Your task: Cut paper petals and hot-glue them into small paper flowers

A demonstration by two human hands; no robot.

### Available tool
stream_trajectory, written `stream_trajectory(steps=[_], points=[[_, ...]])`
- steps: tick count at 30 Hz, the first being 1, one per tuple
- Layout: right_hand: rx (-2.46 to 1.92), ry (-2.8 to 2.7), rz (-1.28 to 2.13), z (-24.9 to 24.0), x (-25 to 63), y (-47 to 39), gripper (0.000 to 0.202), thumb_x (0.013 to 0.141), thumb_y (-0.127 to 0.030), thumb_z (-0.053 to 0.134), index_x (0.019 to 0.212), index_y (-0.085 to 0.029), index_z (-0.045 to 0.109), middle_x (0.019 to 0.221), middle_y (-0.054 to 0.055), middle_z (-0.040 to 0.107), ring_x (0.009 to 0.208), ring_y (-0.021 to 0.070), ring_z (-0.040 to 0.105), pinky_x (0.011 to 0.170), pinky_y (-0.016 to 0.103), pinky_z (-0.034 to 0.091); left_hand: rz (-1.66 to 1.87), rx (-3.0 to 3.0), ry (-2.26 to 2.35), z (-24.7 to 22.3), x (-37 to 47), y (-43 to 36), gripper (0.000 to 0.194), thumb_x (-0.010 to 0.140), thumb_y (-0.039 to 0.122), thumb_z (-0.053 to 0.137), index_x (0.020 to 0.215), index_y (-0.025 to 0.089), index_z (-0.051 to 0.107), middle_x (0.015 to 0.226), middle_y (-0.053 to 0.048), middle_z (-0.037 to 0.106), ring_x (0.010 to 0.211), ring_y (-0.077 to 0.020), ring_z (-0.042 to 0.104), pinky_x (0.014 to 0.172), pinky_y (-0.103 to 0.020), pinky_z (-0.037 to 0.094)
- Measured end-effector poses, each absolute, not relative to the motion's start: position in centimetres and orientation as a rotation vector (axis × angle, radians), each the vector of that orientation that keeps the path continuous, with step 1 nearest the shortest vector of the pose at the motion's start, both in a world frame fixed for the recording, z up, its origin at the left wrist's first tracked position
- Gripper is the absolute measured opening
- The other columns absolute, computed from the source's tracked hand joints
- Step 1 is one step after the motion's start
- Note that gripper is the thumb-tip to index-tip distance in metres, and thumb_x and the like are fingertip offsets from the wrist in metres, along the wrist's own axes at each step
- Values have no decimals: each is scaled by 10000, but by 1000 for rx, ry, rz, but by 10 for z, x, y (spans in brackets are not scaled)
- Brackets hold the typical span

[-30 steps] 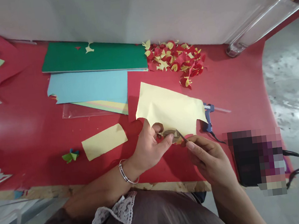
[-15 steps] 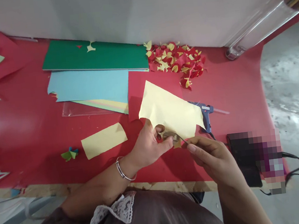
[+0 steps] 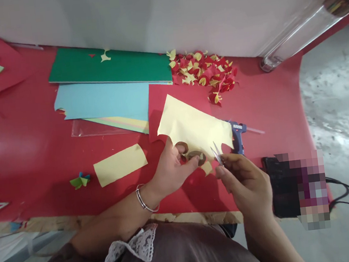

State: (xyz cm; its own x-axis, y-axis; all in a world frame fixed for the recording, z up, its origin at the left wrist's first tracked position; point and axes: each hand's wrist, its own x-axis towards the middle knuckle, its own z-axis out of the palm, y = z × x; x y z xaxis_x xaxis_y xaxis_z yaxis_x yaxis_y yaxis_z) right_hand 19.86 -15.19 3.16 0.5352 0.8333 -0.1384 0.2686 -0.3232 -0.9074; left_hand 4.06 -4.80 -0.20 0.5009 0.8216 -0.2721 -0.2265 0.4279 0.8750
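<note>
A large pale yellow sheet [image 3: 194, 122] with curved bites cut from its edges is pinched at its lower left by my left hand [image 3: 173, 164]. Below the sheet, near my left thumb, are dark rounded shapes that I cannot make out clearly. My right hand [image 3: 246, 181] is closed on small scissors [image 3: 217, 153], whose pointed blades are slightly apart over the sheet's lower right part. A small yellow scrap [image 3: 207, 168] lies between my hands. Part of the sheet covers a red sheet [image 3: 158, 101].
Red and yellow petals [image 3: 202, 69] are heaped by the wall. A blue glue gun [image 3: 237, 136] lies right of the sheet, near a black device [image 3: 282, 190]. Leftward are a green board [image 3: 107, 67], blue paper [image 3: 101, 99], a yellow strip [image 3: 121, 165] and a green-blue paper piece [image 3: 80, 181].
The scissors have turned upward and their blades now show apart over the sheet. My right hand has rotated with them. The yellow sheet has shifted slightly left.
</note>
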Motion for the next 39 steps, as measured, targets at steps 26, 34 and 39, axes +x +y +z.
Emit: stream_trajectory(steps=[26, 34, 39], points=[[-1806, -797, 774, 8, 176, -133, 408, 797, -508, 899, 1046, -200, 801, 859, 47, 808, 702, 174, 700, 669, 295, 586, 850, 553, 795, -4, 45, -54, 311, 806, 331, 902, 905, 191, 642, 875, 2, 762, 787, -119, 698, 781, -257, 564], [-1832, -944, 1016, 11, 192, -142, 400, 882, -575, 813, 1057, -215, 822, 895, 53, 803, 733, 183, 674, 678, 294, 529, 902, 644, 820, -7, 43, -50, 207, 869, 317, 848, 924, 183, 700, 892, -19, 751, 864, -149, 711, 865, -295, 562], [-1800, -938, 1078, 17, 195, -140, 396, 892, -579, 802, 1012, -202, 820, 810, 36, 754, 660, 150, 594, 614, 268, 475, 916, 652, 762, -9, 42, -51, 160, 909, 287, 834, 920, 183, 713, 880, -4, 737, 866, -130, 691, 877, -274, 544]])
